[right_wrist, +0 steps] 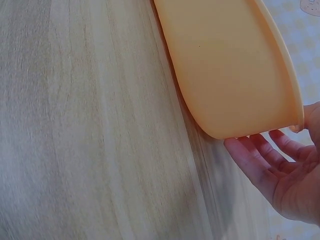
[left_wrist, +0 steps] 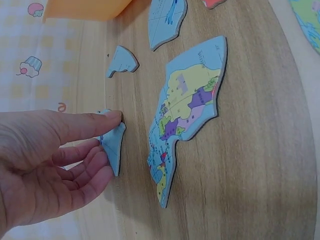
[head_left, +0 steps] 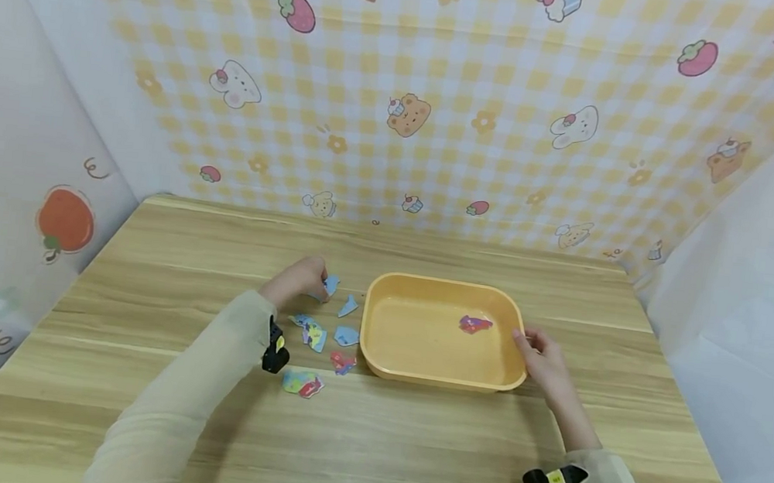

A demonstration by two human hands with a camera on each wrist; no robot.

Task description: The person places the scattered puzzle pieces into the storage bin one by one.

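Two hands, a yellow tray and map puzzle pieces on a wooden surface

Nearest lie loose puzzle pieces (head_left: 303,383) on the surface (head_left: 374,442). The right hand (head_left: 544,358) rests against the right end of the yellow tray (head_left: 378,334), fingers (right_wrist: 260,160) straight and a little apart, thumb on the rim. One red piece (head_left: 474,325) lies inside. Farther left, the left hand (head_left: 295,279) pinches a small blue piece (left_wrist: 114,142) between thumb and fingers.

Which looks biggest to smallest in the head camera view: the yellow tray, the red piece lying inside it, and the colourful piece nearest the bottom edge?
1. yellow tray
2. colourful piece, nearest the camera
3. red piece in the tray, though it looks nearly the same size.
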